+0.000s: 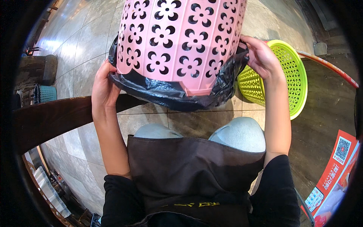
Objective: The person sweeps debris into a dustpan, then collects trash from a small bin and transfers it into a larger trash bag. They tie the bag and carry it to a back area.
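Observation:
A pink plastic basket (173,42) with flower-shaped cutouts is held up before me, its rim with a broken or notched edge toward my body. A black plastic bag (175,100) is folded around that rim; black also shows through the cutouts. My left hand (106,81) grips the rim and bag on the left side, the thumb at the pink wall. Opposite it, my right hand (259,55) pinches the bag and rim, its fingers partly hidden behind the basket.
A lime-green plastic basket (297,82) lies tilted at the right, beside a dark wooden surface (320,102). A dark curved wooden piece (54,115) crosses at left. Farther left stands a turquoise basket (47,94). A red printed sheet (330,170) is at lower right.

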### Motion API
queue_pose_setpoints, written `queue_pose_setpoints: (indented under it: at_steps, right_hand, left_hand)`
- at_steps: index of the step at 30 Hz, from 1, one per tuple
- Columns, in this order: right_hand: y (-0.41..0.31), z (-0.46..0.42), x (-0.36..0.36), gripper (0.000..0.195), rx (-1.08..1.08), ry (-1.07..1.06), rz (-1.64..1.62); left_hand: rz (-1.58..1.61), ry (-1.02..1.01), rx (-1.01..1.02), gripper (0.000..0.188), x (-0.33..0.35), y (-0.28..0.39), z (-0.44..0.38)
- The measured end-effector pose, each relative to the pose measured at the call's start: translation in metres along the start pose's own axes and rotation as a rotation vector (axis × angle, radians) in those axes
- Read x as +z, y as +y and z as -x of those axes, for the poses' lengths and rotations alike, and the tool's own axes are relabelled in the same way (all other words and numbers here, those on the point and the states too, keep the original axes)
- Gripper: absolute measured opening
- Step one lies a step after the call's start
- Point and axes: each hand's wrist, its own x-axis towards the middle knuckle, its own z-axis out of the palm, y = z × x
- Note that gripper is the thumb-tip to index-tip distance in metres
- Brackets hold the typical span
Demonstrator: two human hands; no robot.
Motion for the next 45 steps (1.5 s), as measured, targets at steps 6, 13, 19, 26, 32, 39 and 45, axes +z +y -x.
queue_pose_setpoints:
  at_steps: [6, 13, 19, 26, 32, 39, 45]
  right_hand:
    - [0.005, 0.029, -0.008, 0.041, -0.153, -0.080, 0.159]
    - [0.019, 0.055, -0.015, 0.086, -0.164, -0.205, 0.155]
    - [0.029, 0.073, 0.017, 0.129, -0.463, -0.121, 0.830]
    - [0.039, 0.078, 0.045, 0.100, -0.677, 0.057, 1.105]
    - [0.055, 0.063, 0.017, 0.060, -0.855, 0.115, 0.916]
    - [0.050, 0.052, -0.001, 0.029, -0.851, 0.300, 1.062]
    - [0.046, 0.053, 0.010, 0.021, -0.806, 0.230, 0.934]
  left_hand:
    - [0.154, 0.148, -0.092, 0.019, -0.022, 0.007, -0.017]
    - [0.230, 0.148, -0.124, 0.020, -0.014, 0.003, -0.018]
    - [0.193, 0.111, -0.120, 0.018, -0.008, 0.001, -0.028]
    - [0.133, 0.153, -0.123, 0.013, -0.002, 0.002, -0.030]
    - [0.077, 0.006, 0.005, 0.013, 0.002, 0.004, -0.019]
    - [-0.179, -0.038, -0.020, 0.018, 0.023, -0.008, -0.009]
    - [-0.180, 0.105, 0.060, 0.022, 0.040, 0.001, 0.002]
